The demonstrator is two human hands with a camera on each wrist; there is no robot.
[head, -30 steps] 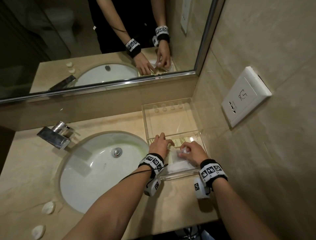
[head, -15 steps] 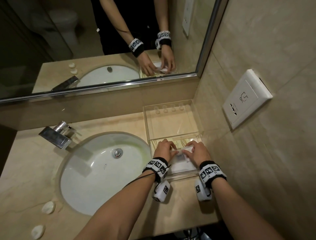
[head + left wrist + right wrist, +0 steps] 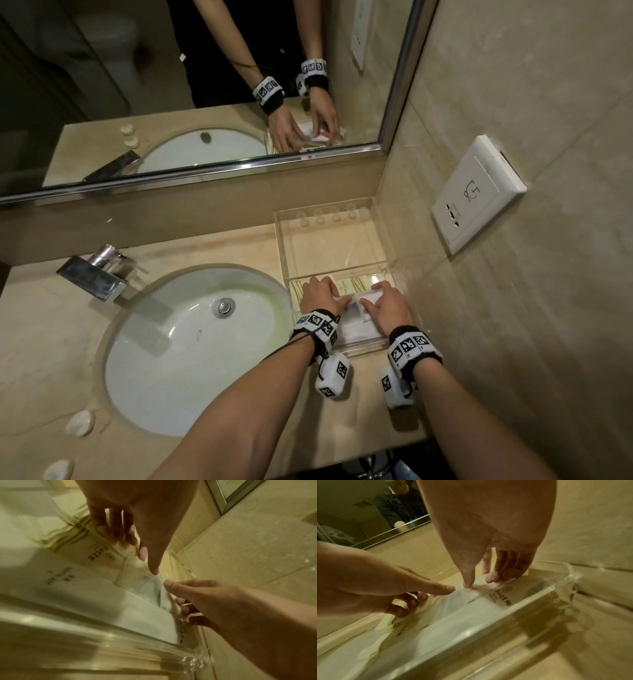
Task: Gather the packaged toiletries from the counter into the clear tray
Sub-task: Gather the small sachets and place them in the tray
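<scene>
Down in the near compartment of the tray (image 3: 356, 349), both hands work on the white packets (image 3: 354, 325). Left hand (image 3: 317, 297) pinches a small packet (image 3: 154, 588) between thumb and curled fingers; right hand (image 3: 385, 306) grips the same packet's other end. Tray sits on the table (image 3: 212, 246), beside the sink (image 3: 191, 346).

The head camera looks steeply down from above the counter (image 3: 212, 250), facing the far mirror (image 3: 205, 85). Each wrist camera sits low and very near, looking along its hand into the clear tray (image 3: 387, 240); all three views share the tray's near compartment.
</scene>
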